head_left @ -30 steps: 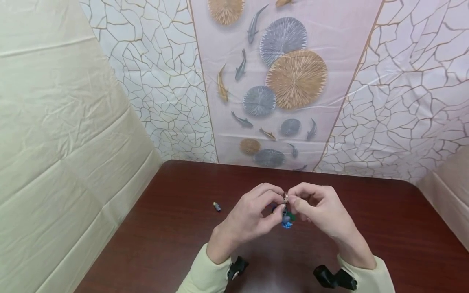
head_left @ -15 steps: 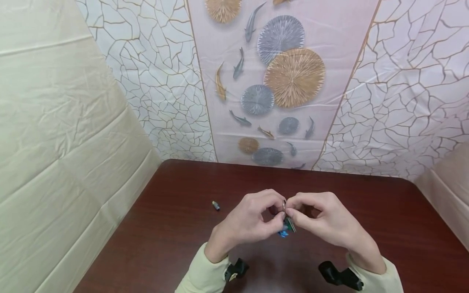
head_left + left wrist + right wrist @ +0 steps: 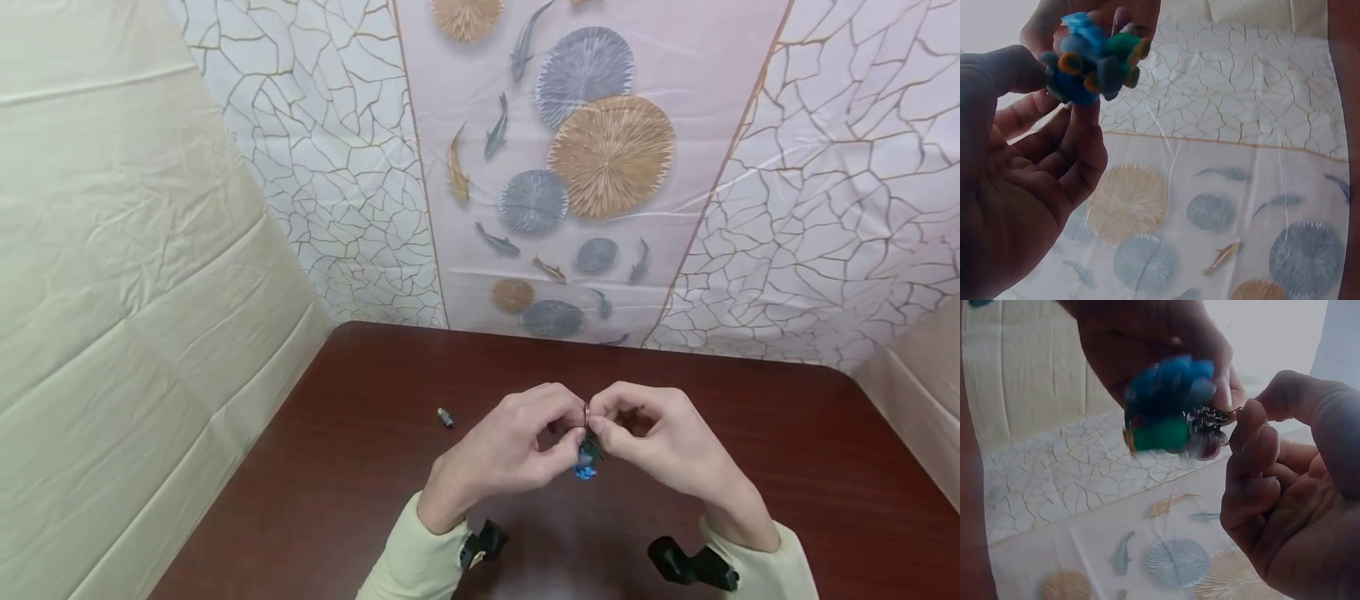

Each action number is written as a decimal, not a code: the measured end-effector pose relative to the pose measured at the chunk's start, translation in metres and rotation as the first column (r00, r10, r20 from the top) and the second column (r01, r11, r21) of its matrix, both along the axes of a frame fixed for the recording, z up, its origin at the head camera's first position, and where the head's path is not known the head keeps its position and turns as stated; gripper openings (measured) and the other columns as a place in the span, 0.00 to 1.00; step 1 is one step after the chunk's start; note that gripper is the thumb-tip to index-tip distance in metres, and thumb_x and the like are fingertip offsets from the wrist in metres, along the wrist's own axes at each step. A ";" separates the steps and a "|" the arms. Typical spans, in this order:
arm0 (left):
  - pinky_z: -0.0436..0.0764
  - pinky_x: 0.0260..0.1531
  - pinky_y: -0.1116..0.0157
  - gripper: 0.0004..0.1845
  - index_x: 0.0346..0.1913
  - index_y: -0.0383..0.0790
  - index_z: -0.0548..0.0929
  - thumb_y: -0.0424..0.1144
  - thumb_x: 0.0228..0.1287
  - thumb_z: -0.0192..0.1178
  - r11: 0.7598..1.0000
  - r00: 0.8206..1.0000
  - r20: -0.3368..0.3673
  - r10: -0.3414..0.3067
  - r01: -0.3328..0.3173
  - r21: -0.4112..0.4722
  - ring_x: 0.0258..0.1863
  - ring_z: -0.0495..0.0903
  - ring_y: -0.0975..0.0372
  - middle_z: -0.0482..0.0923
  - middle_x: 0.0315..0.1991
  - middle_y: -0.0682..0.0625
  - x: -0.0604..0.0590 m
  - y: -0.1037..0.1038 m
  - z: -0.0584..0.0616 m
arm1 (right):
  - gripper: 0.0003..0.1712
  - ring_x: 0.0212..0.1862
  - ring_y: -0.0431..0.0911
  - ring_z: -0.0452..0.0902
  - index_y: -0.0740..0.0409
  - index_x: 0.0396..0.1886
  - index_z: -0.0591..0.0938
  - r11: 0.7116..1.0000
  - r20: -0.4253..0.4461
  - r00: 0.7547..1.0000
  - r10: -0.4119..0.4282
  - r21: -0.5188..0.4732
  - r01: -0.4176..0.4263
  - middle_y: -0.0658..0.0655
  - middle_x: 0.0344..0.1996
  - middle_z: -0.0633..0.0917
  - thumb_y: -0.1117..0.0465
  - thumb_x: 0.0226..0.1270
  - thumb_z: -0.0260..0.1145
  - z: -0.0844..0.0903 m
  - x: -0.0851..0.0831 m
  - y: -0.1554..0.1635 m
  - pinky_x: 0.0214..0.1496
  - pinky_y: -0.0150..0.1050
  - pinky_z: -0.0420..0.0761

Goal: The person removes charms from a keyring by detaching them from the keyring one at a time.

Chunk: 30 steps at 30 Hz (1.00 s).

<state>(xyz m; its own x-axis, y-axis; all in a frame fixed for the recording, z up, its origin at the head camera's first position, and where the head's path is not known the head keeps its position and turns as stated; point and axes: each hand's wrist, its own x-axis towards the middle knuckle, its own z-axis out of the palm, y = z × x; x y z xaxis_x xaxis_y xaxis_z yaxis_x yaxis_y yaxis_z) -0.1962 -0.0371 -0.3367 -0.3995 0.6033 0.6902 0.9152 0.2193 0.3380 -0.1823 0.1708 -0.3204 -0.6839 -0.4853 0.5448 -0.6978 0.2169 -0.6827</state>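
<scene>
Both hands meet over the middle of the table in the head view. My left hand (image 3: 517,437) and right hand (image 3: 663,429) pinch a metal key ring (image 3: 587,414) between thumbs and forefingers, one from each side. Below the ring hang small figure charms (image 3: 586,472) in blue and green, partly hidden by the left thumb. The left wrist view shows the charms (image 3: 1079,78) with yellow-orange round parts, close to the left fingers. In the right wrist view the charms (image 3: 1163,434) are blurred, and short metal chains (image 3: 1207,422) lead from them to the right fingertips.
A small grey figure (image 3: 446,417) with a yellowish end lies on the dark red-brown table (image 3: 360,483), left of the hands. A patterned cloth (image 3: 480,275) hangs behind the table's far edge, and a cream cloth (image 3: 172,300) stands along the left side.
Both hands keep hold of the ring and have shifted slightly. The ring now shows upright between the fingertips, and the charms, tilted half a second ago, hang closer together. The small figure stays put.
</scene>
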 end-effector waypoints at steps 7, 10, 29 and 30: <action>0.72 0.43 0.81 0.05 0.32 0.42 0.76 0.29 0.59 0.59 0.996 0.988 -0.129 0.083 -0.084 -0.004 0.39 0.73 0.68 0.77 0.40 0.54 -0.004 0.002 0.001 | 0.11 0.16 0.41 0.67 0.57 0.32 0.80 0.996 0.133 0.991 0.032 -0.091 -0.020 0.51 0.17 0.75 0.77 0.64 0.61 -0.002 -0.007 0.005 0.14 0.35 0.67; 0.72 0.46 0.80 0.04 0.32 0.41 0.77 0.28 0.59 0.59 0.994 0.980 -0.166 0.112 -0.112 0.010 0.42 0.75 0.66 0.78 0.44 0.52 -0.005 0.003 0.001 | 0.10 0.14 0.42 0.66 0.59 0.32 0.79 0.994 0.166 0.985 0.036 -0.111 -0.017 0.51 0.16 0.75 0.77 0.64 0.60 -0.002 -0.009 0.007 0.12 0.35 0.64; 0.76 0.47 0.79 0.03 0.40 0.37 0.79 0.30 0.64 0.58 0.983 0.961 -0.208 0.181 -0.184 0.004 0.45 0.79 0.64 0.77 0.49 0.47 0.005 0.000 0.007 | 0.09 0.21 0.37 0.75 0.58 0.31 0.83 0.994 0.127 0.992 -0.010 -0.105 0.023 0.49 0.20 0.82 0.75 0.63 0.63 -0.005 -0.011 -0.004 0.22 0.34 0.76; 0.76 0.46 0.79 0.03 0.40 0.37 0.79 0.30 0.64 0.58 0.985 0.966 -0.198 0.168 -0.171 0.005 0.44 0.79 0.65 0.77 0.50 0.47 0.005 0.000 0.007 | 0.09 0.21 0.37 0.75 0.58 0.31 0.83 0.994 0.125 0.992 -0.015 -0.108 0.028 0.48 0.20 0.82 0.76 0.63 0.63 -0.005 -0.011 -0.004 0.22 0.34 0.75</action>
<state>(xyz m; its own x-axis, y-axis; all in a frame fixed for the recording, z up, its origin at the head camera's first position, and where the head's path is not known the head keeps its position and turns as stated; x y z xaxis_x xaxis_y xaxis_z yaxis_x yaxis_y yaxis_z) -0.1914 -0.0375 -0.3300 -0.3537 0.5469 0.7588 0.9125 0.3798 0.1517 -0.1932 0.1672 -0.3250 -0.7589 -0.4117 0.5046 -0.6026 0.1502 -0.7838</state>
